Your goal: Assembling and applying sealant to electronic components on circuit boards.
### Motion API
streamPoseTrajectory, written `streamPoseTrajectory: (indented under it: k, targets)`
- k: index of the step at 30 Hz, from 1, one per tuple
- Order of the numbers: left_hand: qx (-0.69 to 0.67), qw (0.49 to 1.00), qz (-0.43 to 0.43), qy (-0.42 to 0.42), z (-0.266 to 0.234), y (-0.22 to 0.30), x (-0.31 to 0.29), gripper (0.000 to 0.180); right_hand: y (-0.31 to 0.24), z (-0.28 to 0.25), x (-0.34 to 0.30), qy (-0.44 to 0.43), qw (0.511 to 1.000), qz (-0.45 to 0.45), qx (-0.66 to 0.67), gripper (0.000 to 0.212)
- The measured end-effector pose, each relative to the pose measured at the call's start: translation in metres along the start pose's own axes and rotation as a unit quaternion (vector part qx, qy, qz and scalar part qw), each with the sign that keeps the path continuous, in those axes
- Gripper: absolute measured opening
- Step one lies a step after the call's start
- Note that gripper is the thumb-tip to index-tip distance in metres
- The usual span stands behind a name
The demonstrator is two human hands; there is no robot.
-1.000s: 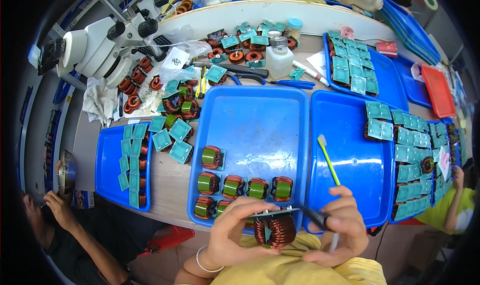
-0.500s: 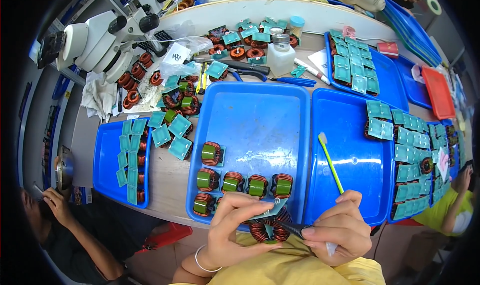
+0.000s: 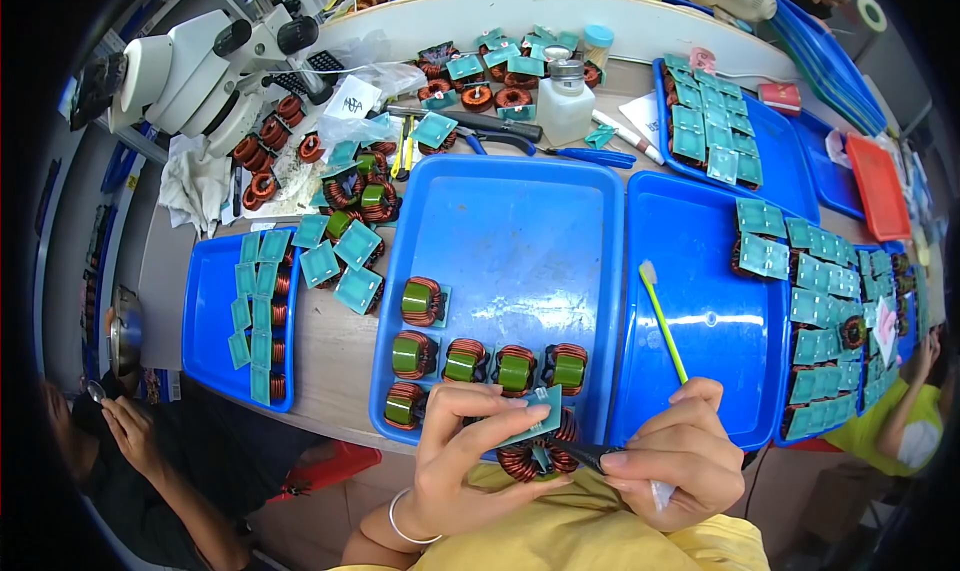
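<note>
My left hand [image 3: 465, 461] grips a copper-wound toroidal coil [image 3: 522, 463] by its edges, in front of my yellow top. A teal base plate [image 3: 535, 418] on the coil sits tilted, with small pins on its face. My right hand [image 3: 675, 461] is closed around a slim black pointed tool [image 3: 588, 456]; its tip reaches the coil's windings beside the plate. A bit of white [image 3: 661, 495] shows under the right fingers. Just beyond my left hand, several coils with green bands [image 3: 466, 362] stand in a blue tray [image 3: 500, 221].
A green-handled brush [image 3: 660, 316] lies in the right blue tray [image 3: 650, 391], its end hidden by my right hand. Teal-plated coils [image 3: 825, 311] fill that side. Further back are pliers [image 3: 592, 157], a bottle [image 3: 565, 106] and a microscope [image 3: 200, 81]. A co-worker's hand [image 3: 130, 431] is at left.
The coil in my left hand has turned slightly, so its teal plate shows more of its face. The black tool stays against the windings. The whole view has shifted a little.
</note>
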State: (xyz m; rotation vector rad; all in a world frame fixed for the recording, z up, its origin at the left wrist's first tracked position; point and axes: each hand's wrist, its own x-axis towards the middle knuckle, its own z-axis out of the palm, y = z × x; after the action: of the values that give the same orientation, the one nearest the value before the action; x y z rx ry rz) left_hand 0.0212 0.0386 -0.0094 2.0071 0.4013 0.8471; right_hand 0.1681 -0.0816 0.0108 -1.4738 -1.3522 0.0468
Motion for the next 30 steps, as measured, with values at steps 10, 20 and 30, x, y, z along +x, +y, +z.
streamPoseTrajectory:
  k: [10, 20, 30]
  targets:
    - [0.011, 1.000, -0.003, -0.008, -0.0012, -0.0012, -0.0001, 0.059, 0.0010, -0.0014, 0.0025, -0.013, 1.000, -0.004, 0.007, 0.017]
    - [-0.008, 1.000, -0.006, -0.011, -0.0022, -0.0019, -0.0001, 0.058, 0.0013, -0.0025, 0.0058, -0.015, 1.000, -0.005, 0.009, 0.029]
    - [-0.023, 0.999, -0.018, -0.015, -0.0019, -0.0014, 0.0003, 0.058, 0.0029, -0.0010, 0.0059, -0.001, 1.000, -0.005, 0.015, 0.030]
